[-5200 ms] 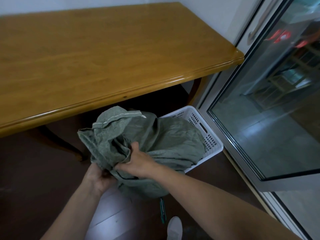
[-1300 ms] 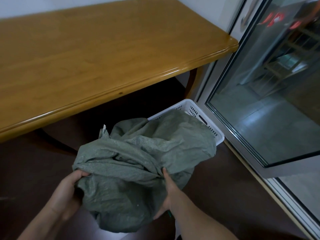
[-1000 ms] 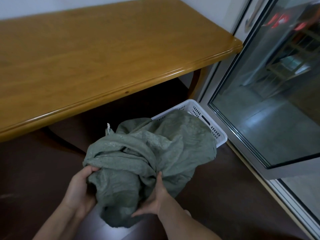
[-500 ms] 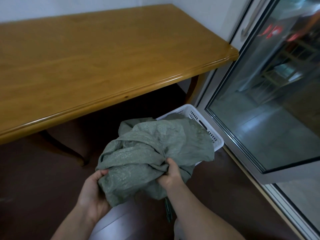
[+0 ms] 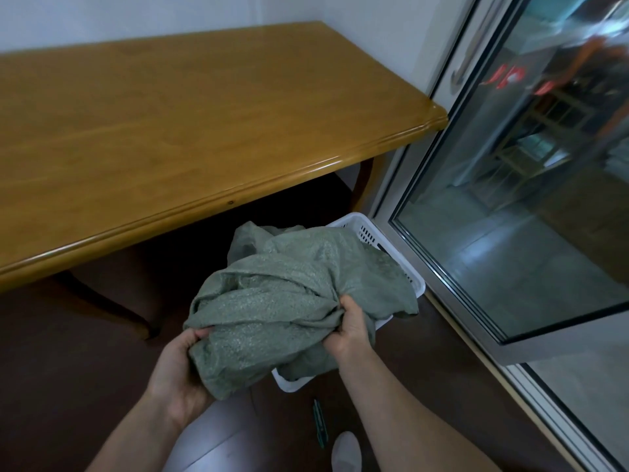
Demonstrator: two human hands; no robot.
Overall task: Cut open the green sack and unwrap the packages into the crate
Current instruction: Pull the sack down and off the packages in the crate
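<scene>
Your left hand (image 5: 180,366), at seven o'clock, and right hand (image 5: 352,330), at four, clutch bunched folds of a crumpled green woven sack (image 5: 272,301), seemingly light and limp.

The left forearm (image 5: 136,437) is seen at 7 o'clock of the frame and the right forearm (image 5: 398,413) at 5 o'clock; both are bare from wrist to frame edge; the left hand (image 5: 177,373) and the right hand (image 5: 352,330) are uncovered; a white, rounded toe of footwear (image 5: 346,451) is seen at 6 o'clock; its surface is plain and smooth; its type cannot be determined.
</scene>
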